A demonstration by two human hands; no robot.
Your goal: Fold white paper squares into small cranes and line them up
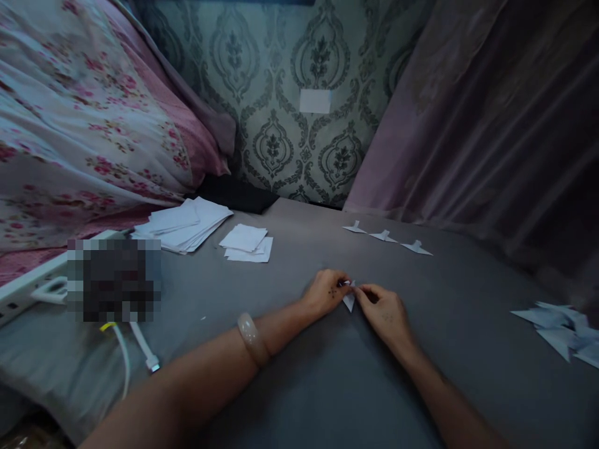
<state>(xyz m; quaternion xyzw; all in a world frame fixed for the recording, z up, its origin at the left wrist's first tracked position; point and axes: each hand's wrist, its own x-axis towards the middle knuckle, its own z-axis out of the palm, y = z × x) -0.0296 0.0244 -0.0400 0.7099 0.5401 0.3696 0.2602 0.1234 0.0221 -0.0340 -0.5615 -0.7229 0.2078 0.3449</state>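
Observation:
Between my two hands is a small folded piece of white paper (349, 302), its pointed end hanging down toward me. My left hand (327, 292), with a pale bangle (251, 340) on its forearm, pinches the paper from the left. From the right, the fingertips of my right hand (384, 312) close on its upper edge. The fold itself is partly hidden behind my fingers. Beyond my hands, three folded paper pieces (385, 236) with pointed ends and small upright tabs lie in a slanting row on the grey surface (299, 386).
Large white sheets (206, 218) are stacked at the back left, beside smaller paper squares (246, 240). Several folded papers (559, 327) are heaped at the far right. A power strip (19, 284) and a white cable (145, 349) lie left, near a blurred-out object. Curtains (468, 125) hang at right.

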